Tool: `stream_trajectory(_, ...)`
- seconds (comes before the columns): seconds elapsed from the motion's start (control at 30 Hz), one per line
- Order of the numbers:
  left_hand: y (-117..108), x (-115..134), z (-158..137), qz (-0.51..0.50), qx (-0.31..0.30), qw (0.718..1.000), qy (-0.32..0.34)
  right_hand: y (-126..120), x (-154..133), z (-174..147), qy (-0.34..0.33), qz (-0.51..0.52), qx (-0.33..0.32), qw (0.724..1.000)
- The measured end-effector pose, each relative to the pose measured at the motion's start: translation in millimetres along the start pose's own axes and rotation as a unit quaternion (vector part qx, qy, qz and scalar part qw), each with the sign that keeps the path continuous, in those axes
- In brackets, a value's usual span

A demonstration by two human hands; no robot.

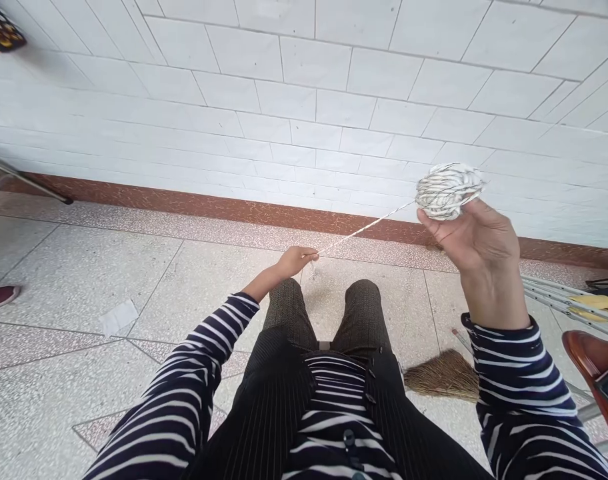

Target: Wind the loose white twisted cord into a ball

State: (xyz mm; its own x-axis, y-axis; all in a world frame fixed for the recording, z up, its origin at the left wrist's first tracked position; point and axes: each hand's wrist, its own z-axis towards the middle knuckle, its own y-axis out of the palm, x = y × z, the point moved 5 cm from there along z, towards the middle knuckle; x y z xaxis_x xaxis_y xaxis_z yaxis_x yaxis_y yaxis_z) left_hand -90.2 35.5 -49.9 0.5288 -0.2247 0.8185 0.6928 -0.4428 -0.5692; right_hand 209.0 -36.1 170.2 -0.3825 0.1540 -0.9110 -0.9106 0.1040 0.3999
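Observation:
My right hand (484,240) is raised at the right, its fingers closed around the underside of a ball of white yarn (449,191) with darker flecks. From the ball a taut strand of yarn (367,227) slants down to the left. My left hand (297,260) pinches that strand between thumb and fingertips, above my knees. A short loose end dangles just below the pinch. The fingers behind the ball are partly hidden.
A straw broom (441,375) lies on the speckled floor to my right. Beyond it are metal crutches (549,293) and a brown chair (581,353). White paper (119,317) and someone's dark red shoe (1,297) are at left. A white tiled wall (284,127) stands ahead.

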Motion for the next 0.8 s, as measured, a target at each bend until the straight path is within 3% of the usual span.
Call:
stream_trajectory(0.1,-2.1,25.0,12.4,0.015,0.058,0.998,-0.026,21.5,14.8,-6.7,0.049,0.0,-0.038,0.998)
stream_trajectory(0.23,14.2,116.6,28.2,-0.143,0.059,0.977,0.148,43.3,28.2,-6.8,0.088,-0.035,-0.068,0.993)
stream_trajectory(0.3,20.5,149.0,33.3,-0.214,0.074,0.957,0.183,47.0,28.3,-4.3,0.091,-0.071,-0.073,0.991)
stream_trajectory(0.37,25.9,163.6,35.1,-0.252,0.076,0.945,0.192,45.5,24.5,-2.1,0.083,-0.111,-0.067,0.988)
stream_trajectory(0.43,30.3,162.6,32.5,-0.264,0.058,0.944,0.187,39.7,20.0,-0.8,0.068,-0.141,-0.053,0.986)
stream_trajectory(0.57,35.2,137.4,16.8,-0.257,-0.005,0.953,0.161,19.3,22.6,4.6,0.048,-0.158,-0.016,0.986)
stream_trajectory(0.67,34.6,120.2,1.8,-0.234,-0.041,0.961,0.144,0.0,32.3,16.0,-0.009,-0.195,0.035,0.98)
stream_trajectory(0.8,29.5,112.1,-13.3,-0.193,-0.078,0.97,0.122,-14.2,45.0,28.9,-0.112,-0.324,0.084,0.936)
